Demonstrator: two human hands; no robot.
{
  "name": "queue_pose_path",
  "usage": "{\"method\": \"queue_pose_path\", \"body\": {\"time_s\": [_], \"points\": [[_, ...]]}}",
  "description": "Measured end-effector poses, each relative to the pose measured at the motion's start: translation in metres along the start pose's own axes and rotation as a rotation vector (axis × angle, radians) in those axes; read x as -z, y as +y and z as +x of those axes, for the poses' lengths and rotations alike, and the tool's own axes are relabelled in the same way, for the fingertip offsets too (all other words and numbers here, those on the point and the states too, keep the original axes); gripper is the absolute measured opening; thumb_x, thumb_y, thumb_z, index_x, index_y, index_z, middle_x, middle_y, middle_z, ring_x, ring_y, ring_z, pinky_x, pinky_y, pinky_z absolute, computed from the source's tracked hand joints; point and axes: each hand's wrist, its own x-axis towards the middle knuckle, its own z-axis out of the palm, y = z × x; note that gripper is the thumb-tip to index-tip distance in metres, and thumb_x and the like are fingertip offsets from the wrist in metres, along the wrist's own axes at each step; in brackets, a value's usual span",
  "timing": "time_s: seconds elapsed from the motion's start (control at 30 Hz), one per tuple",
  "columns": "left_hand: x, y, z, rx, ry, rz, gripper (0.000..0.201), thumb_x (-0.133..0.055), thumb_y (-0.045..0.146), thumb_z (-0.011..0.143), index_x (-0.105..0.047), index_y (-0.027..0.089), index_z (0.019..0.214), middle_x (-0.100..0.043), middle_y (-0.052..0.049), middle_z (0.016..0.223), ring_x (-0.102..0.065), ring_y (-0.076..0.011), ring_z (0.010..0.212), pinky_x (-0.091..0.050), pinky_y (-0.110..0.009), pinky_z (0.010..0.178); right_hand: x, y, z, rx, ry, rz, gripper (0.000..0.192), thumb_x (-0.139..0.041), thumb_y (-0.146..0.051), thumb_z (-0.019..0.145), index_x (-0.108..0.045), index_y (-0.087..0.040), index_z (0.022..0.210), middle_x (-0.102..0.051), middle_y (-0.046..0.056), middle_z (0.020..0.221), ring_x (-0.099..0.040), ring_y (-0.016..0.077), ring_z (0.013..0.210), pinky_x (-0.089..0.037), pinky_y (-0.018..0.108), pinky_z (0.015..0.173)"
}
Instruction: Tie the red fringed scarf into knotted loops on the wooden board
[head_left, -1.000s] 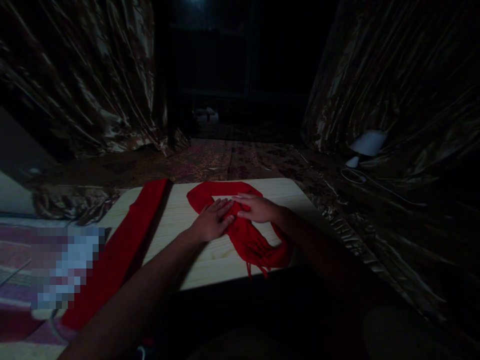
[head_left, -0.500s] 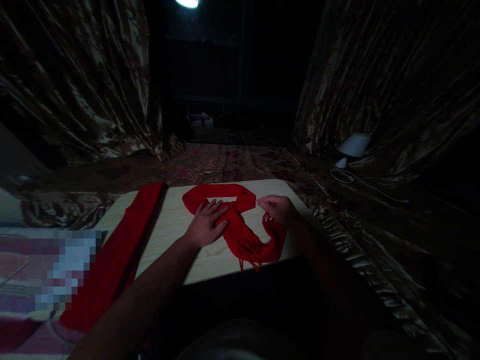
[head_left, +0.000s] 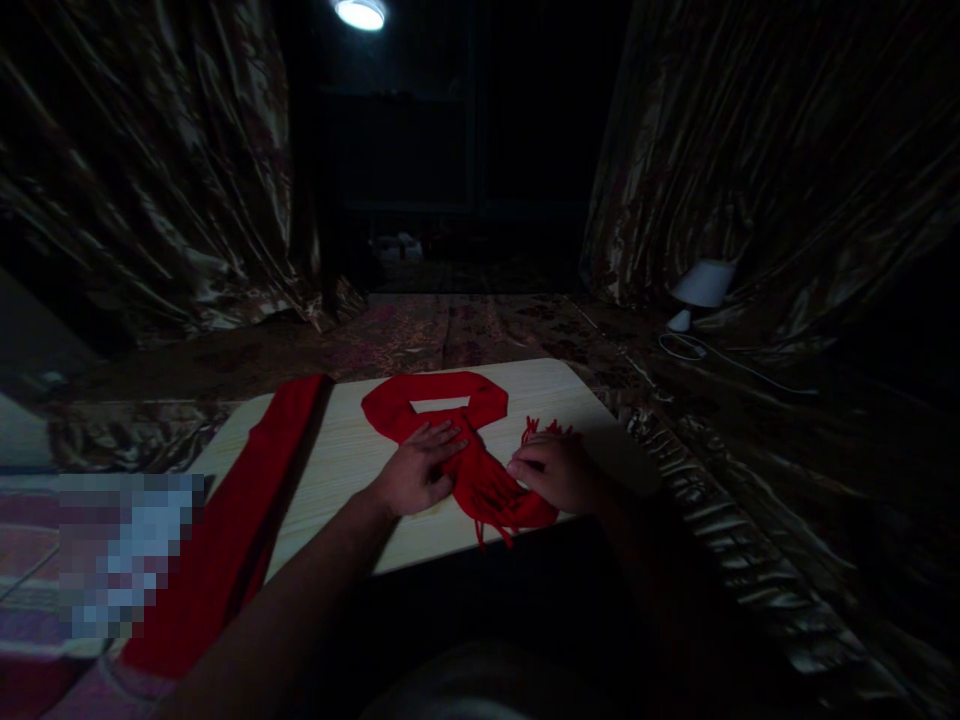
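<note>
The red scarf (head_left: 431, 386) has been looped near the tabletop's (head_left: 345, 480) far edge; its fringed ends (head_left: 495, 495) are left loose. It is pressed by the open left hand (head_left: 421, 472); whether one end is gripped by the curled right hand (head_left: 553, 470) cannot be told.

Single head-worn view, forward and down across the pale tabletop (head_left: 337, 460).

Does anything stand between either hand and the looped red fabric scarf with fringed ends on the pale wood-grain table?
Nothing visible does. The left hand lies on the red scarf, and the right hand is over one fringed end; its grip is unclear. The long red cloth strip lies apart, to the left.
</note>
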Motion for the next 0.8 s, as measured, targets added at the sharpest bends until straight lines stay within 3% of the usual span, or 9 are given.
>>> {"method": "queue_pose_path", "body": {"time_s": [0.13, 0.3, 0.47, 0.57, 0.63, 0.73, 0.8], "points": [[0.001, 0.001, -0.002, -0.003, -0.013, 0.001, 0.063, -0.059, 0.026, 0.079, -0.059, 0.023, 0.142, -0.047, -0.012, 0.153, -0.038, -0.0319, 0.145, -0.026, -0.057, 0.119, 0.000, -0.014, -0.002, 0.027, -0.034, 0.013, 0.028, -0.058, -0.038, 0.095, -0.073, -0.020, 0.081, -0.072, 0.005, 0.077, -0.065, 0.0170, 0.075, -0.045, 0.028, 0.072], [0.001, 0.000, -0.002, -0.004, -0.009, -0.009, 0.064, -0.059, 0.027, 0.079, -0.057, 0.024, 0.143, -0.046, -0.011, 0.154, -0.038, -0.0316, 0.145, -0.026, -0.057, 0.119, 0.001, -0.026, -0.006, 0.024, 0.242, 0.069, 0.016, -0.060, -0.032, 0.093, -0.070, -0.023, 0.084, -0.072, 0.006, 0.090, -0.065, 0.0199, 0.089, -0.049, 0.032, 0.084], [0.001, 0.000, -0.002, -0.002, 0.001, -0.012, 0.064, -0.059, 0.027, 0.078, -0.058, 0.023, 0.142, -0.047, -0.011, 0.154, -0.038, -0.0319, 0.145, -0.026, -0.056, 0.120, 0.004, -0.011, -0.019, -0.086, 0.453, 0.040, 0.023, -0.052, -0.029, 0.094, -0.068, -0.024, 0.078, -0.070, 0.009, 0.087, -0.064, 0.0222, 0.091, -0.050, 0.037, 0.092], [0.001, 0.000, -0.002, 0.007, -0.002, -0.023, 0.065, -0.059, 0.026, 0.077, -0.058, 0.024, 0.142, -0.046, -0.011, 0.154, -0.038, -0.0325, 0.145, -0.026, -0.057, 0.119, 0.006, 0.005, -0.027, -0.115, 0.372, 0.075, 0.020, -0.053, -0.027, 0.093, -0.071, -0.024, 0.084, -0.072, 0.008, 0.092, -0.066, 0.0219, 0.093, -0.051, 0.039, 0.093], [0.001, 0.000, -0.002, 0.014, 0.000, -0.029, 0.066, -0.059, 0.026, 0.077, -0.057, 0.025, 0.143, -0.046, -0.011, 0.154, -0.038, -0.0330, 0.145, -0.026, -0.058, 0.119, 0.007, 0.013, -0.033, -0.054, 0.255, 0.119, 0.018, -0.060, -0.026, 0.089, -0.073, -0.024, 0.101, -0.072, 0.009, 0.110, -0.065, 0.0232, 0.107, -0.049, 0.041, 0.100], [0.000, 0.000, -0.003, 0.006, 0.004, -0.007, 0.068, -0.060, 0.025, 0.076, -0.057, 0.025, 0.143, -0.045, -0.011, 0.155, -0.037, -0.0335, 0.146, -0.026, -0.058, 0.118, 0.005, 0.022, -0.040, 0.047, 0.023, 0.162, 0.048, -0.075, -0.031, 0.078, -0.068, -0.024, 0.125, -0.058, 0.012, 0.142, -0.052, 0.0271, 0.134, -0.041, 0.046, 0.112], [0.000, 0.000, -0.003, -0.023, 0.026, 0.020, 0.068, -0.061, 0.025, 0.075, -0.057, 0.025, 0.143, -0.044, -0.011, 0.156, -0.035, -0.0331, 0.147, -0.027, -0.057, 0.118, 0.002, 0.025, -0.042, 0.055, -0.059, 0.141, 0.051, -0.081, -0.036, 0.073, -0.070, -0.022, 0.120, -0.052, 0.014, 0.149, -0.044, 0.0292, 0.141, -0.036, 0.047, 0.115]]}}
